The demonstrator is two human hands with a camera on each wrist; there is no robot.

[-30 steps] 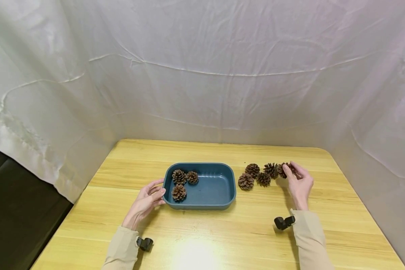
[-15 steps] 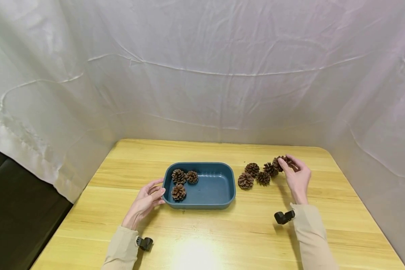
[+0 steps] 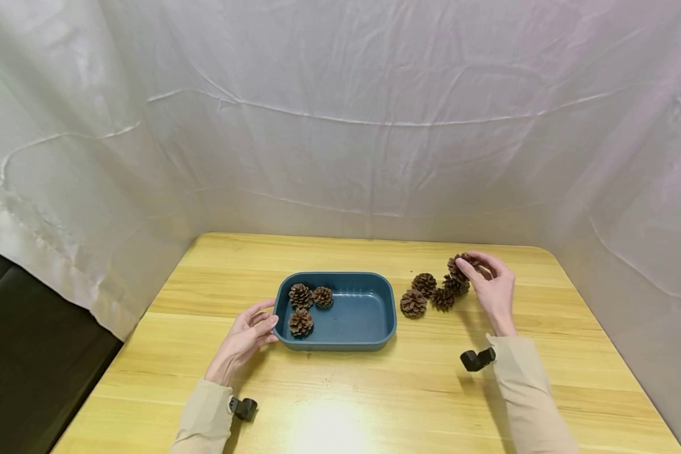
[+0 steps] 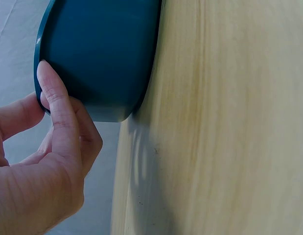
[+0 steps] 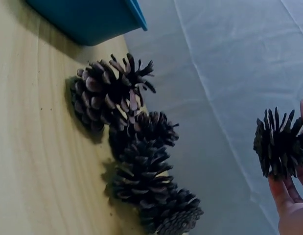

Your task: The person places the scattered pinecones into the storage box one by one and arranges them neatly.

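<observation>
A blue rectangular bin (image 3: 340, 347) stands on the table with three brown pine cones (image 3: 301, 322) in its left part. My left hand (image 3: 248, 335) pinches the bin's left rim between thumb and fingers; the left wrist view shows the thumb over the rim of the bin (image 4: 102, 54). My right hand (image 3: 495, 287) holds a pine cone (image 5: 279, 143) by thumb and fingertips, raised off the table. Below and left of it, several more pine cones (image 3: 413, 304) lie bunched on the table, right of the bin.
The wooden table (image 3: 346, 391) has a pale hanging cloth (image 3: 374, 157) behind it and at both sides. A dark surface (image 3: 23, 353) shows at the far left. Each wrist carries a small black camera (image 3: 478, 360).
My right hand has lifted the pine cone from the right end of the bunch and moved it left and upward. The left hand and the bin stay in place.
</observation>
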